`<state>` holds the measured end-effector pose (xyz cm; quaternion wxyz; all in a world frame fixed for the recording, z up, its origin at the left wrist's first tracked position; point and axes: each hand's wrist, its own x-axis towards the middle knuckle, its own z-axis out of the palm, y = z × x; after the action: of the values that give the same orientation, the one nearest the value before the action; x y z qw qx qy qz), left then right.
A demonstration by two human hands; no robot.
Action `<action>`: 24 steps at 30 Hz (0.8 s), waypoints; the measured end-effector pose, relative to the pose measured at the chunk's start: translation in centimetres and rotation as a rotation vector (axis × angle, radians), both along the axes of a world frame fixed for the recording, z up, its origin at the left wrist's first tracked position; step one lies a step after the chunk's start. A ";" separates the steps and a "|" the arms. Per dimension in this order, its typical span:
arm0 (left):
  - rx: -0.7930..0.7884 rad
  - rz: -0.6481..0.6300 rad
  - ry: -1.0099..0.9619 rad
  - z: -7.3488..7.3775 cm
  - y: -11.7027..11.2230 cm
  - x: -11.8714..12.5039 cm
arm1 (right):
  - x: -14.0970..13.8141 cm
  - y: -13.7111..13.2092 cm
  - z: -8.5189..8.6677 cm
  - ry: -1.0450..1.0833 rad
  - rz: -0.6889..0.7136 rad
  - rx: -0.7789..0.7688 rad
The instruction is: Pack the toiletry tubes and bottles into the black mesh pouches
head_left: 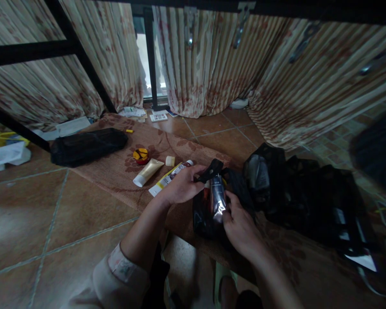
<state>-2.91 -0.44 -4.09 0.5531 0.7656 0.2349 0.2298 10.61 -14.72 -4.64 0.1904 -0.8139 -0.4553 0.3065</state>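
My left hand (pixel 180 185) grips the upper edge of a small black pouch (pixel 206 214) that stands on a brown patterned mat (pixel 116 171). My right hand (pixel 239 225) is closed round a dark shiny tube (pixel 218 197) that sticks up at the pouch's mouth. Just left of my left hand lie a yellow and white tube (pixel 167 178), a beige tube (pixel 148 171), a small cream block (pixel 170 161) and a red and yellow round tin (pixel 140 155).
A long black case (pixel 86 146) lies at the mat's far left. A heap of black bags (pixel 302 193) is to the right. Patterned curtains (pixel 212 64) hang behind, with papers (pixel 148 115) on the tiled floor (pixel 35 223). A black metal frame (pixel 67 45) crosses the upper left.
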 end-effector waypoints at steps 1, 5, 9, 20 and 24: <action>0.003 -0.004 0.001 0.0 0.0 0.0 | 0.0 0.0 0.0 -0.002 0.002 0.001; 0.007 -0.012 0.003 -0.1 0.1 0.0 | -0.1 0.0 -0.1 -0.019 0.000 0.002; 0.002 -0.008 0.001 -0.1 0.0 -0.1 | -0.1 0.0 -0.3 -0.039 0.001 0.004; -0.019 -0.019 -0.004 -0.4 0.2 -0.1 | 0.0 0.0 -0.4 -0.025 0.006 -0.004; -0.018 -0.013 -0.005 -0.3 0.0 -0.1 | 0.0 0.0 -0.5 -0.020 0.006 0.003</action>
<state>-2.97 -0.40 -4.36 0.5619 0.7616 0.2308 0.2260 10.62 -14.72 -5.19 0.1864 -0.8153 -0.4600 0.2983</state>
